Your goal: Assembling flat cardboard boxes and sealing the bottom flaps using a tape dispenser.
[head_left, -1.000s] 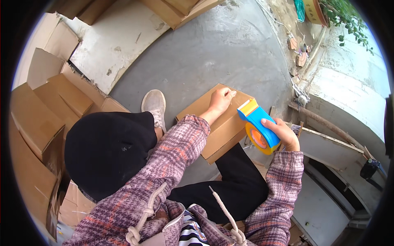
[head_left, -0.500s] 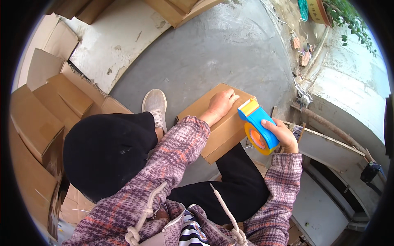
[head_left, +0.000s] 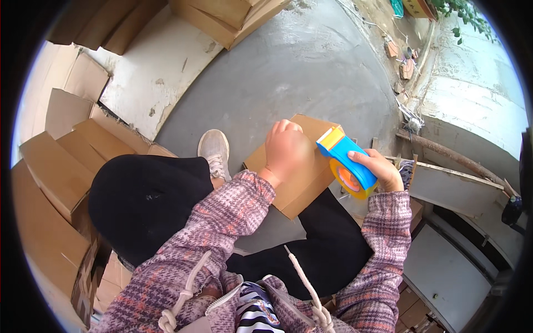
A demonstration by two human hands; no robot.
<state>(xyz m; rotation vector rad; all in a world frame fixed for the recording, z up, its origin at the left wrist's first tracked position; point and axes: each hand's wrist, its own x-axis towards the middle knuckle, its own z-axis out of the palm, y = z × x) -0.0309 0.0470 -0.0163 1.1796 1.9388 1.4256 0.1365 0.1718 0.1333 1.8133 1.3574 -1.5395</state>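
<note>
A brown cardboard box (head_left: 302, 188) sits tilted in front of me, by my knee. My left hand (head_left: 286, 149) lies on its upper face with curled fingers reaching the far left edge; the hand is partly smeared and its fingertips are hidden. In my right hand (head_left: 380, 169) is a blue tape dispenser (head_left: 355, 166) with a yellow front end and a roll of tape in it. The dispenser hangs beside the box's right end, my thumb along its top. Fingers are closed around its far side.
Stacked cardboard (head_left: 55, 188) fills the left side, with more boxes (head_left: 211, 19) at the top. A grey concrete floor (head_left: 266, 72) lies beyond my shoe (head_left: 214, 152). On the right are a wooden pole (head_left: 449, 161), a white wall (head_left: 466, 83) and a pale panel (head_left: 444, 272).
My left hand has slid left across the box, toward its far left edge. The dispenser has shifted slightly left and up, still in my right hand. The view has moved a little.
</note>
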